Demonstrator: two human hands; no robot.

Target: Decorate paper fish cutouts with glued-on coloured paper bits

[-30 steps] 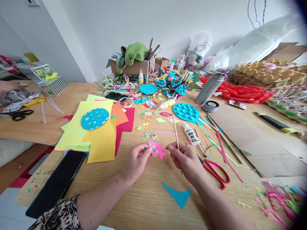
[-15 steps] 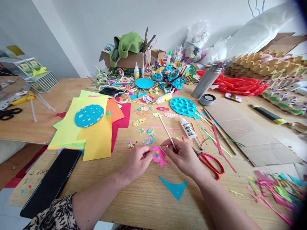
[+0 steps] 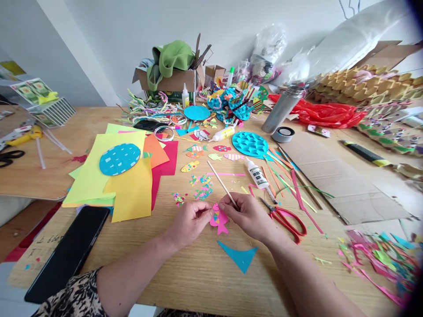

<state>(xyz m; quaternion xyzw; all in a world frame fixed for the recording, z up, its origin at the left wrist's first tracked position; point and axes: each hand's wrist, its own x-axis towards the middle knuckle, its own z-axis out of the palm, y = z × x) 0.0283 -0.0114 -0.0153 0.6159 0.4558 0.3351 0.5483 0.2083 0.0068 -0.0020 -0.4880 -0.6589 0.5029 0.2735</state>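
While the left hand (image 3: 194, 222) pinches a pink paper fish (image 3: 219, 224) between thumb and forefinger at its left edge, the right hand (image 3: 246, 215) closes its fingers around a thin wooden stick (image 3: 222, 184). The fish sits at the lower centre of the frame, between the two hands, head up and tail down, with small coloured triangles on its body. The right thumb and forefinger come right up to the fish's upper right edge; whether they grip it too, I cannot tell. The stick slants from the right hand toward the upper left, its far tip pointing away from the fish.

Just above the hands, bits of coloured paper (image 3: 203, 192) lie in small clusters on the wooden table (image 3: 185, 281). Beyond them, near the centre of the frame, are several small paper fish, among them a spotted yellow one (image 3: 190, 166) and a striped pink one (image 3: 234, 157). Right of centre, a white glue bottle (image 3: 257, 174) lies on its side, and red-handled scissors (image 3: 291, 224) rest beside the right wrist. Below the fish is a blue paper offcut (image 3: 239, 256). Coloured sheets (image 3: 132, 193) fill the left of the frame, above a black phone (image 3: 68, 253) at the lower left.
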